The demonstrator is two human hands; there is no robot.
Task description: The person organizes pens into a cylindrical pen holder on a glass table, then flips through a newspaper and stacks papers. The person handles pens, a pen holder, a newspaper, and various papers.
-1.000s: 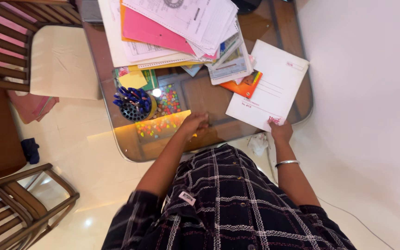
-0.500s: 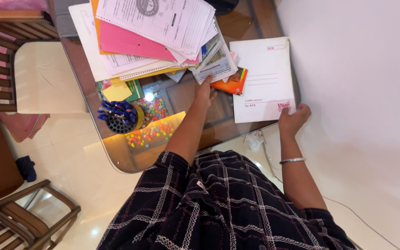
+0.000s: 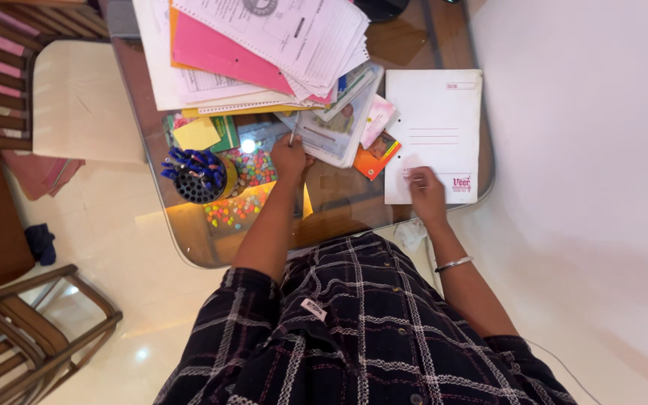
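My left hand [image 3: 289,155] is closed in a fist over the glass table [image 3: 189,251], and a thin pen [image 3: 294,130] sticks up out of it toward the papers. Just beyond it lies a slanted bundle of printed sheets and booklets [image 3: 331,127]. My right hand [image 3: 424,189] lies flat on the near end of a white file folder [image 3: 435,112] at the table's right side, fingers spread on the cover. A metal bangle [image 3: 455,263] is on that wrist.
A big stack of papers with a pink sheet [image 3: 219,49] covers the far table. A mesh holder of blue pens [image 3: 195,177], yellow sticky notes [image 3: 196,135] and an orange booklet [image 3: 376,155] sit nearby. Wooden chairs [image 3: 16,330] stand left; a white wall [image 3: 586,150] is on the right.
My left hand drew back from the paper bundle toward me, now fisted with a pen. My right hand moved from the folder's right corner onto its cover. The folder sits straighter.
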